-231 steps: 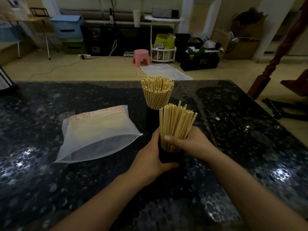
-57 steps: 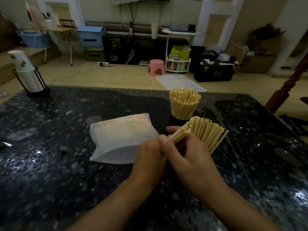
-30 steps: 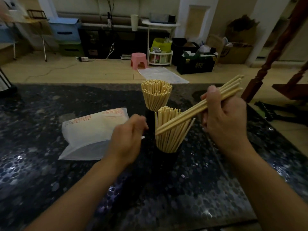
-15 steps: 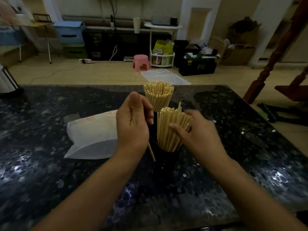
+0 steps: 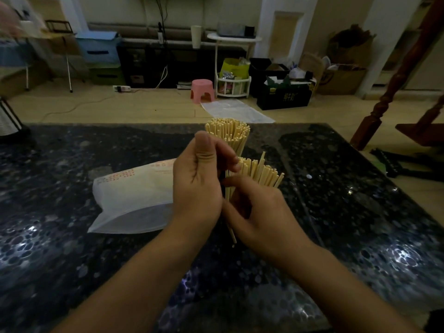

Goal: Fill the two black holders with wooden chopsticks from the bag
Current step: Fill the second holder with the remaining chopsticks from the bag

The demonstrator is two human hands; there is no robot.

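Note:
Two bundles of wooden chopsticks stand upright on the dark speckled table [image 5: 360, 212]. The far bundle [image 5: 228, 133] fans out of its black holder, which is hidden behind my hands. The near bundle [image 5: 259, 171] stands in front of it, its holder also covered. My left hand [image 5: 199, 186] is closed around a chopstick [image 5: 231, 233] whose lower end pokes out below the fist. My right hand [image 5: 259, 215] wraps the lower part of the near bundle. The white plastic bag [image 5: 134, 198] lies flat to the left, partly behind my left hand.
A wire rack with a white object [image 5: 7, 118] stands at the table's far left edge. Beyond the table are a pink stool [image 5: 203, 90], a white shelf unit [image 5: 233, 82], boxes and a wooden stair post [image 5: 384, 99] at the right.
My right hand brought a few chopsticks down to the near bundle and now grips its lower part. My left hand lifted from beside the bag and closed on a single chopstick.

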